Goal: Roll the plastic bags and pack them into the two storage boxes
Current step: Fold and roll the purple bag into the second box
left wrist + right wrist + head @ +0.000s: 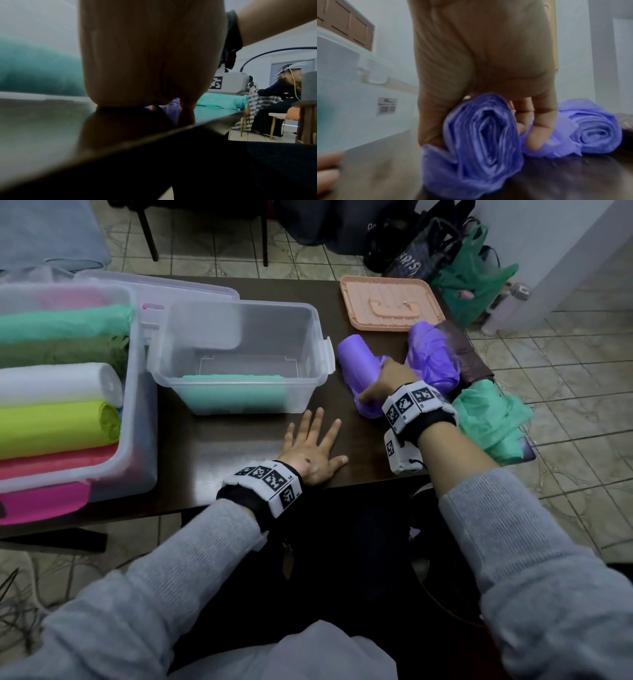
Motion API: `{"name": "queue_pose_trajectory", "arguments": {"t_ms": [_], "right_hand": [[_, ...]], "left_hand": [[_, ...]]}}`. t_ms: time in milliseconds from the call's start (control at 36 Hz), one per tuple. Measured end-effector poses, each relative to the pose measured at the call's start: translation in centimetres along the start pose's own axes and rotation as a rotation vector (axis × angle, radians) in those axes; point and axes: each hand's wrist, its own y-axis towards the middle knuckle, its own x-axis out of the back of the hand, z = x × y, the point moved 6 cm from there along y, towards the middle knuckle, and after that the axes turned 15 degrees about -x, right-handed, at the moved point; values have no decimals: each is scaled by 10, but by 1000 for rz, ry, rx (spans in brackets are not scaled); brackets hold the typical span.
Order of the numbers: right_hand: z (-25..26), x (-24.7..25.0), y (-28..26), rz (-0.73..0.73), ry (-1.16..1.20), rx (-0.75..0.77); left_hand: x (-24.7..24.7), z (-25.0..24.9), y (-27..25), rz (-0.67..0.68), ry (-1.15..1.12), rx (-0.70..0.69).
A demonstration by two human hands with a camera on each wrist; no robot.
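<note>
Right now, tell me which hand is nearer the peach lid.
Right. The right hand grips a purple bag roll just below the peach lid; the left hand lies flat on the table's near edge, farther away.

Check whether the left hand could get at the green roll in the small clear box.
Probably yes: the left hand lies flat on the table just before the small clear box, which is lidless, with nothing above the green roll.
</note>
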Motion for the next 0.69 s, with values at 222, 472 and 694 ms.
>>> {"name": "queue_pose_trajectory", "arguments": {"t_ms": [222, 472, 694], "right_hand": [[-19, -5, -25, -72, 16, 75], [-43, 4, -54, -364, -324, 413], [-67, -21, -60, -130, -406, 409]], "left_hand": [[4, 1, 0, -77, -67, -16], [58, 8, -3, -669, -422, 42], [54, -9, 16, -539, -390, 50]]}}
